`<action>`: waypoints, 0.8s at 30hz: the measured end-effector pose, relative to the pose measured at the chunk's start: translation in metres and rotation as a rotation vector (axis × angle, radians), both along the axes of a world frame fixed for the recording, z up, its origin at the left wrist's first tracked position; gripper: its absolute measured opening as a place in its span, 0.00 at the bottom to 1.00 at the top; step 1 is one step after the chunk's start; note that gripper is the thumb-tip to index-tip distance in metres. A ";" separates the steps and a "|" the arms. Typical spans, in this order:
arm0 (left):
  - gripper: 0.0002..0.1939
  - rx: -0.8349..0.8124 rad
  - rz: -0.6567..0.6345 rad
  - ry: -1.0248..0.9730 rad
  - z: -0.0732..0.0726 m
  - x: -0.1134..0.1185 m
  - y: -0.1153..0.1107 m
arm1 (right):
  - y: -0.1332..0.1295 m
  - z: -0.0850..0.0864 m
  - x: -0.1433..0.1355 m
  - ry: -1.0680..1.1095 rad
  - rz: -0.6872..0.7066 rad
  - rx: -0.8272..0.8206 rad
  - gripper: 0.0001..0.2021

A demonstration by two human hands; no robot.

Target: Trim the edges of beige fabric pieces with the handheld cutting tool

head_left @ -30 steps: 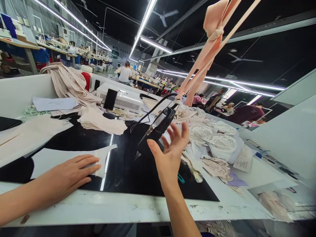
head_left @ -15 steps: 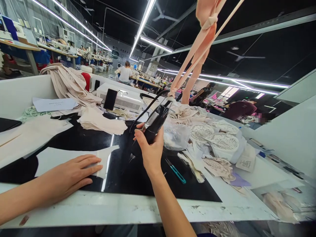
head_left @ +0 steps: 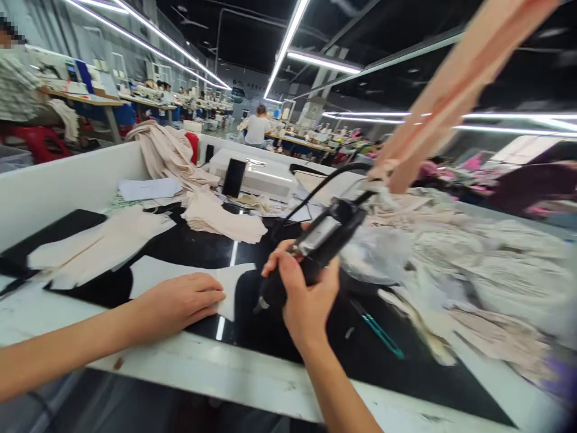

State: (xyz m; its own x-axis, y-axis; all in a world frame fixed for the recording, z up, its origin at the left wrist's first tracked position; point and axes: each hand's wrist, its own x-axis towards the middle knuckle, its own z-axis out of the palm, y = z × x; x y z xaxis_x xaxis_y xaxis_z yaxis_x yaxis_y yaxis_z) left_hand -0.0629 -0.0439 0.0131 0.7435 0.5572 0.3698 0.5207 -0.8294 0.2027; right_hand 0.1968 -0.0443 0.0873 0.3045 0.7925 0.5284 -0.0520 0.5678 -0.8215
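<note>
My left hand lies flat on a white curved piece, paper or fabric, with its fingers stretched towards the right end. In my right hand is a black corded handheld tool with a silver plate on its side. Its narrow metal tip points down and left, just right of the white piece and apart from it. Peach fabric straps are tied at the tool's upper end and run up to the right. Teal thread snips lie right of my right wrist.
A black mat covers part of the white table. Stacked beige pieces, a phone and a white ventilated box stand behind. Blurred lace-like pieces and a clear plastic bag lie at right. Other people sit farther off.
The view has turned left, so the table appears shifted right. The tool's tip has come closer to the white piece's right edge. My left hand stays on the piece, its fingers closer together.
</note>
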 end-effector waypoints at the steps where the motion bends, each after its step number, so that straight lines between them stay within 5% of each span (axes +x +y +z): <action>1: 0.15 0.010 -0.005 0.001 0.005 0.003 0.000 | 0.001 -0.001 0.001 0.034 -0.007 0.007 0.28; 7: 0.06 0.090 -0.032 0.117 0.011 0.019 0.003 | 0.003 -0.007 0.003 0.103 0.036 0.082 0.34; 18: 0.15 0.270 -0.159 0.156 0.001 0.050 0.011 | -0.005 -0.005 -0.013 0.173 0.099 0.099 0.29; 24: 0.12 0.176 -0.157 0.084 0.001 0.047 0.011 | -0.003 -0.006 -0.018 0.184 0.097 0.116 0.29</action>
